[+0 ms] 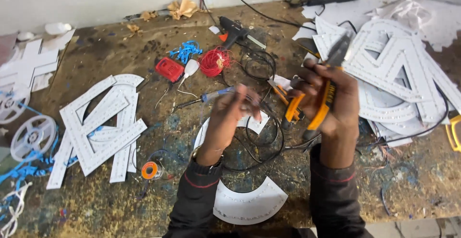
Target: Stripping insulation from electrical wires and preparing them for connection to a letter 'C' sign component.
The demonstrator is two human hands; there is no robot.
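My right hand (336, 106) grips orange-handled pliers (321, 104), jaws pointing up over the bench. My left hand (230, 115) is raised beside it, fingers pinched on a thin wire (245, 95) that is blurred. Below both hands lies a white curved letter panel (247, 202) with rows of small holes, and loops of black cable (261, 144) rest on it. A soldering iron with a blue grip (211, 96) lies just behind my left hand.
White perforated letter panels lie at left (103, 127) and piled at right (398, 70). A red wire coil (214, 61), red box (169, 69), black glue gun (235, 30), orange tape roll (150, 170) and white reels (32, 135) sit on the stained bench.
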